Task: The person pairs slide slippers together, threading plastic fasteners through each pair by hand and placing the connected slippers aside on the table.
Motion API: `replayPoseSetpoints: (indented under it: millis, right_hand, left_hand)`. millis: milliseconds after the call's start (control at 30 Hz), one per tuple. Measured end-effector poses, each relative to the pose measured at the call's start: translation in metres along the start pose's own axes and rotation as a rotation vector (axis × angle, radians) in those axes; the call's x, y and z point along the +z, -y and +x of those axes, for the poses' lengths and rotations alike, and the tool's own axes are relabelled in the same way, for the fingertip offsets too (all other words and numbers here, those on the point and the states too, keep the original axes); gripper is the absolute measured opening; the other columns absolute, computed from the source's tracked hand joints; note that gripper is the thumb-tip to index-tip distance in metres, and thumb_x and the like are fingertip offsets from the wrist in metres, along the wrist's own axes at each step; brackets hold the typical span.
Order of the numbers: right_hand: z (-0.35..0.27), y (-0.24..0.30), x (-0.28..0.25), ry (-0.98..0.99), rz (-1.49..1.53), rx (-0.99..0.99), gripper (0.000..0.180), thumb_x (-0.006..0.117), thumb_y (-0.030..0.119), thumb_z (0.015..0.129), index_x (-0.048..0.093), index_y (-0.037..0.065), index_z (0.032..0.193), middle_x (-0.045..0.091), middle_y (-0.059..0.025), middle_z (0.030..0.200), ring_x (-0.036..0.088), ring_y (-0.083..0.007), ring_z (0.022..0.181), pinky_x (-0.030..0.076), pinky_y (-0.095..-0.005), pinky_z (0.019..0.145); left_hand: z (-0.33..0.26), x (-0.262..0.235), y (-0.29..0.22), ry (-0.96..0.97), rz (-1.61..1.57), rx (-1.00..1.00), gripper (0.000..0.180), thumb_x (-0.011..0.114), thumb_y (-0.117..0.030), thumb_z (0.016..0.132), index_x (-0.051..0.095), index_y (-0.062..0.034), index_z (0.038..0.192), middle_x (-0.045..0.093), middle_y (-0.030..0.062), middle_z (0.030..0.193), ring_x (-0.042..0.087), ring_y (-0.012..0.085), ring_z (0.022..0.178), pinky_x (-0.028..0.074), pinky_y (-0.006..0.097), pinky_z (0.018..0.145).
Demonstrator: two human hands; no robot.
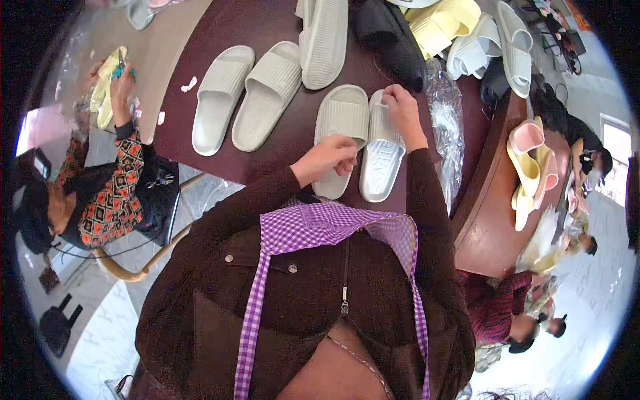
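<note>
In front of me two pale grey slide sandals lie side by side on the dark red table (280, 167), toes pointing away. My left hand (332, 157) is over the left slide (341, 110), near its strap, with the fingers curled in; what they hold, if anything, is hidden. My right hand (403, 112) grips the toe end of the right slide (381, 170), fingers bent over the edge of its ribbed strap. Further left, another pair of pale grey slides lies angled: a left one (215, 100) and a right one (267, 97).
Another grey slide (324, 40), a black slide (393, 40), and yellow slides (443, 25) lie at the back. Clear plastic wrap (445, 127) lies right of my hands. Yellow and pink slides (527, 157) sit on a neighbouring table. A co-worker (110, 193) handles a yellow item at left.
</note>
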State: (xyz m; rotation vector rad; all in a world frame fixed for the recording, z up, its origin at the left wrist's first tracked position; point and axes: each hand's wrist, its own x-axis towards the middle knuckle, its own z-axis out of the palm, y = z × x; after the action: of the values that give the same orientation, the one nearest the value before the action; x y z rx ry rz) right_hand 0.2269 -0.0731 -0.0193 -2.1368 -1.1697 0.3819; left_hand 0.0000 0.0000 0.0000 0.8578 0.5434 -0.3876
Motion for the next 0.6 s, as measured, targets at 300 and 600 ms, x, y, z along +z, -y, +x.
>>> replayPoseSetpoints:
  millis: [300, 600]
  right_hand:
    - [-0.049, 0.112, -0.067, -0.057, -0.026, -0.154, 0.010, 0.056, 0.008, 0.079, 0.058, 0.001, 0.086, 0.060, -0.0128, 0.075, 0.059, -0.0251, 0.072, 0.047, -0.0327, 0.066]
    - [-0.095, 0.153, -0.086, -0.270, 0.492, 0.064, 0.013, 0.060, 0.002, 0.080, 0.064, 0.000, 0.091, 0.065, -0.0026, 0.081, 0.059, -0.0084, 0.072, 0.047, -0.0220, 0.065]
  left_hand:
    - [-0.015, 0.045, -0.081, -0.247, 0.345, 0.631, 0.022, 0.056, -0.013, 0.084, 0.056, -0.0006, 0.102, 0.058, 0.0021, 0.077, 0.055, 0.0082, 0.066, 0.044, 0.022, 0.058]
    - [-0.057, 0.065, -0.084, -0.186, 0.268, 0.704, 0.016, 0.057, -0.014, 0.084, 0.059, -0.0026, 0.094, 0.057, -0.0007, 0.076, 0.051, 0.0052, 0.063, 0.040, 0.020, 0.052]
